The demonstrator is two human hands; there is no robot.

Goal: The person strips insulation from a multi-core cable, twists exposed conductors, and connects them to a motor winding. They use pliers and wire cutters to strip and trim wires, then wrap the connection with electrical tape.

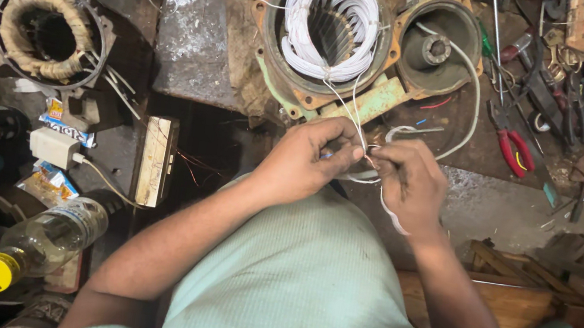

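Note:
A motor stator [328,33] wound with white sleeved wire stands on the workbench ahead of me. Thin white wires [348,107] run down from it to my hands. My left hand [307,160] pinches those wires between thumb and fingers. My right hand [410,183] grips the same wire ends close beside it, and a loop of white sleeve [389,213] hangs under this hand. Both hands meet just below the stator's green foot [372,99].
A motor end cover [435,47] lies right of the stator. Red-handled pliers [512,148] and several tools lie at the right. Another stator with tan windings [50,31] sits at the left, with a white charger [53,148] and a yellow-capped plastic bottle [41,244] below.

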